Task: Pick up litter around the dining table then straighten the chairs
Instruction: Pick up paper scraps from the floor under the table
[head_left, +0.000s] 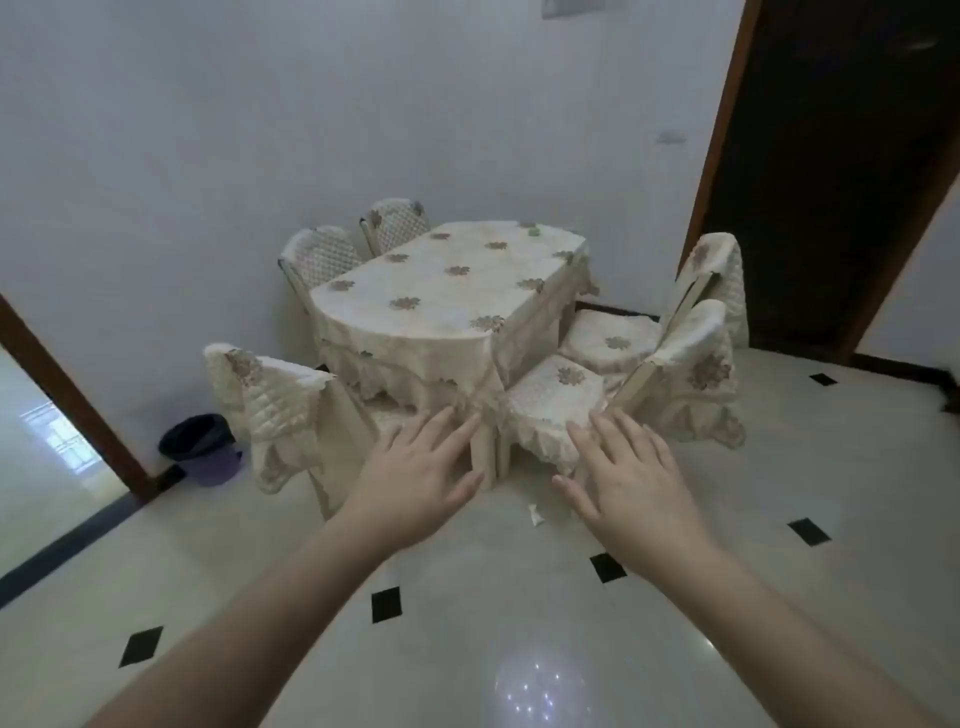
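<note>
Head view, looking fwd & down. My left hand (415, 478) & right hand (631, 483) are both stretched out in front of me, palms down, fingers straight & spread wide, holding nothing. Dining table (441, 296), under a cream floral cloth, stands against the white wall. Chairs w/ matching quilted covers: two at the far-left side, tucked close (327, 254) (397, 223); one at the near-left corner (275, 410), back angled toward me; two on the right, nearer one (685, 364) & farther one (714, 280), both pulled out from the table, seats showing. Litter: small white crumpled scrap (535, 515) on the floor tiles, between my hands, just in front of the table leg. A small green item (533, 232) sits on the table's far end; cannot tell what it is. Purple bin w/ dark liner (205, 449) stands on the floor at left, near the wall, beside the door frame.
</note>
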